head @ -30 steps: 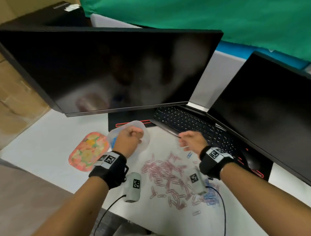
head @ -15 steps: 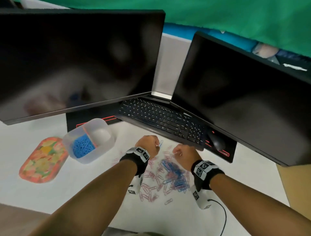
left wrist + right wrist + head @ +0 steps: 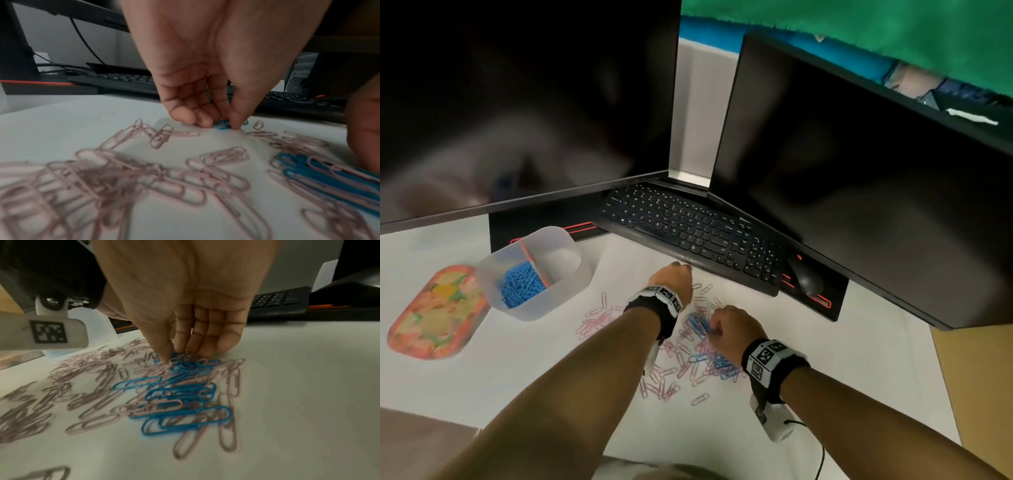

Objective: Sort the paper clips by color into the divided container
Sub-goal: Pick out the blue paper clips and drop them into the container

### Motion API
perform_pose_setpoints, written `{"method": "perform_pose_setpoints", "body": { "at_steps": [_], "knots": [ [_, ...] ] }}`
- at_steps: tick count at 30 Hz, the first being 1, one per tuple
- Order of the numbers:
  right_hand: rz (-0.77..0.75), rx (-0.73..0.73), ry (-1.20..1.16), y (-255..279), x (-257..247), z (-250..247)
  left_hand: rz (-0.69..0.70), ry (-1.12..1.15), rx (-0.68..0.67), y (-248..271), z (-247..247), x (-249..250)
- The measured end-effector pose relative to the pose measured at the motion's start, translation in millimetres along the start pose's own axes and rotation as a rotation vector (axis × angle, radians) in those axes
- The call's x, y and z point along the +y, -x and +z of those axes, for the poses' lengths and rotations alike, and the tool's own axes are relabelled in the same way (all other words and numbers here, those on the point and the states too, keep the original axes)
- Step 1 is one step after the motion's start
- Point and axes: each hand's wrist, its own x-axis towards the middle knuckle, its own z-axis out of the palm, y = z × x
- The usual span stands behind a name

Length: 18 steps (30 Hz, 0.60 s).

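A translucent divided container (image 3: 551,306) stands at the left, with blue paper clips (image 3: 520,284) in its left compartment; the right one looks bare. Pink clips (image 3: 597,320) and blue clips (image 3: 698,323) lie mixed on the white table. My left hand (image 3: 676,275) is at the far edge of the pile. In the left wrist view, my left hand (image 3: 222,125) pinches a single blue clip (image 3: 221,127) against the table with thumb and fingertips. My right hand (image 3: 717,325) is lower down. In the right wrist view, my right hand (image 3: 174,357) has thumb and fingers closing on a bunch of blue clips (image 3: 185,365).
A black keyboard (image 3: 688,233) and mouse (image 3: 806,279) lie on a red-edged mat just beyond the pile. Two dark monitors (image 3: 859,192) rise behind them. A flowered oval lid (image 3: 434,315) lies left of the container. A tan surface borders the table at right.
My left hand left the container and came down to the far edge of the pile, where it now pinches a blue clip. My right hand moved nearer into the blue cluster.
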Motion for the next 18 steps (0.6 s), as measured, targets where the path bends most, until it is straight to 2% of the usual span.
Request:
{"method": "perform_pose_setpoints", "body": {
  "at_steps": [8,14,18],
  "knots": [
    [-0.006,0.03,-0.023,-3,13,1,-0.018,0.101,-0.047,14,-3,-10],
    [0.034,0.051,-0.068,-2,25,-9,-0.067,0.556,-0.01,33,-5,-29],
    [-0.007,0.079,-0.003,-1,26,-10,-0.077,0.72,-0.042,41,-7,-33]
  ]
}}
